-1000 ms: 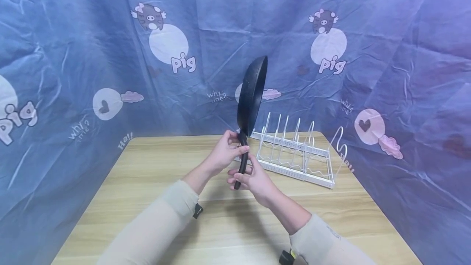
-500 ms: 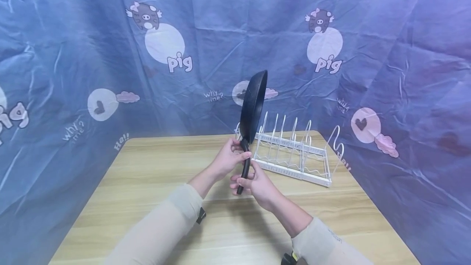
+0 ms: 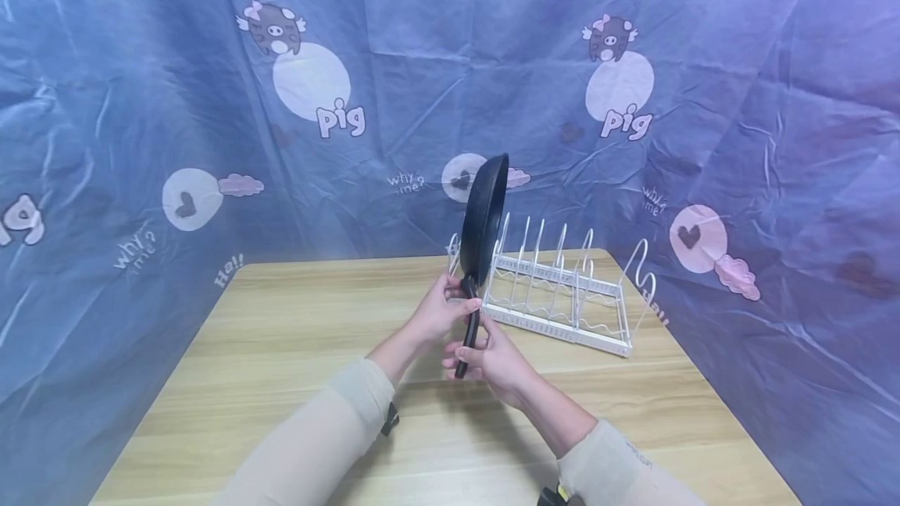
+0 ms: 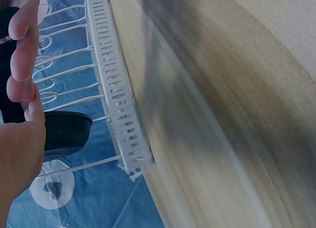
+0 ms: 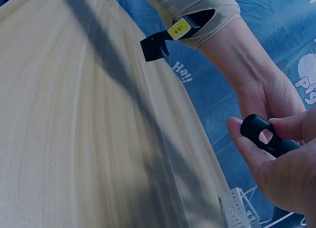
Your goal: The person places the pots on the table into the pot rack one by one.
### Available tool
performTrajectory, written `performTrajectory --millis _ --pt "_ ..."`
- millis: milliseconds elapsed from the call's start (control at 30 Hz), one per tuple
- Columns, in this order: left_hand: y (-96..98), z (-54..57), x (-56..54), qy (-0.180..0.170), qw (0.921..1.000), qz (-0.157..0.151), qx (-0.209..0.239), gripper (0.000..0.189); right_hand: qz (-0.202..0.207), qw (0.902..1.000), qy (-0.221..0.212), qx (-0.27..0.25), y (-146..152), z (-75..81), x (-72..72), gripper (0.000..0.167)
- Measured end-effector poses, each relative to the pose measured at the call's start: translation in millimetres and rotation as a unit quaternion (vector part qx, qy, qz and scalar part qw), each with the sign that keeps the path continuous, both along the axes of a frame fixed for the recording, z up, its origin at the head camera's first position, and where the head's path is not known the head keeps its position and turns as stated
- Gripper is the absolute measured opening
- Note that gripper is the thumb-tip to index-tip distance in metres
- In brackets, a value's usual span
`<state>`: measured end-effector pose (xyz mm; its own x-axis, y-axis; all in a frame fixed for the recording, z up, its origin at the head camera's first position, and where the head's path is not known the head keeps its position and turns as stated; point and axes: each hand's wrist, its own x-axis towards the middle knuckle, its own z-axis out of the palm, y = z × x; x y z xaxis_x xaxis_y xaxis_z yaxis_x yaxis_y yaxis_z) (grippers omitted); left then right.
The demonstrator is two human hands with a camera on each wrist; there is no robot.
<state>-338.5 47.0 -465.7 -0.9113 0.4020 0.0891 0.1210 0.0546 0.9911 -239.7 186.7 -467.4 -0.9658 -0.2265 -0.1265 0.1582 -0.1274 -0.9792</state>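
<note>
Head view | black pan [image 3: 483, 217] nearly upright, near white rack [image 3: 548, 327] | left hand [image 3: 437, 312], right hand [image 3: 498, 359]: grip clamped on handle [image 3: 472, 328]

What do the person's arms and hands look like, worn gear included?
Left hand and right hand: ungloved. Left sleeve and right sleeve: pale beige, the latter with small dark lettering. A black device with a yellow label sits by the left sleeve, a second black device by the right.
</note>
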Motion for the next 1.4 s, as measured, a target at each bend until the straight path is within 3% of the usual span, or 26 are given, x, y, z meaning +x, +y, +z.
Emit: performTrajectory --millis 1133,1400 --pt "7.8 -29.3 -4.7 -0.048 0.9985 0.003 0.028 0.044 0.027 0.9994 -0.019 -0.012 8 -23.2 -4.7 0.074" --pt "7.5 -32.2 -6.2 -0.043 0.9991 0.007 0.001 0.043 0.027 0.9989 -0.009 0.036 10 -30.5 -10.1 0.066"
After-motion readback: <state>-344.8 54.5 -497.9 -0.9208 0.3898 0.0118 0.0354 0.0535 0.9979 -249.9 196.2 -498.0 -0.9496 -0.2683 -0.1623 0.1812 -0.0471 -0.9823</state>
